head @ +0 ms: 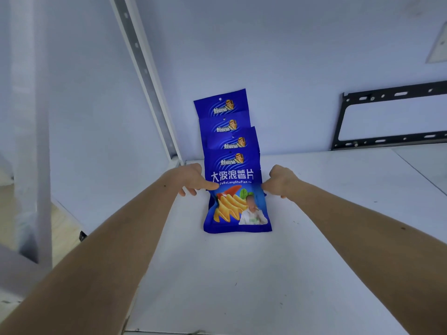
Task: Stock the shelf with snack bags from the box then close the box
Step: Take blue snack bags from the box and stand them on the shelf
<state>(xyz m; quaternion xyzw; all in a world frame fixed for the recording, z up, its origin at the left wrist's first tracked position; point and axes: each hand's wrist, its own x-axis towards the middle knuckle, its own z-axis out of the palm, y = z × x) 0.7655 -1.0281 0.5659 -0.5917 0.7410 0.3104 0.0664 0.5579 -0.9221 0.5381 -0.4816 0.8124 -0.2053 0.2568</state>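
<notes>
Front bag (235, 201) at frame centre, long axis upright, between your left hand (191, 180) and right hand (280, 181); both pinch its side edges, equally near.

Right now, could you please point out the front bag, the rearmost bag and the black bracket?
front bag (238, 209): head view, on its printed front panel.
rearmost bag (221, 103): head view, on its top strip by the logo.
black bracket (339, 124): head view, on its left upright bar.

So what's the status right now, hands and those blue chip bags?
Left hand and right hand pinch the front blue foil snack bag by its sides. Four blue bags in a row on the white shelf. Nothing in the way.
</notes>
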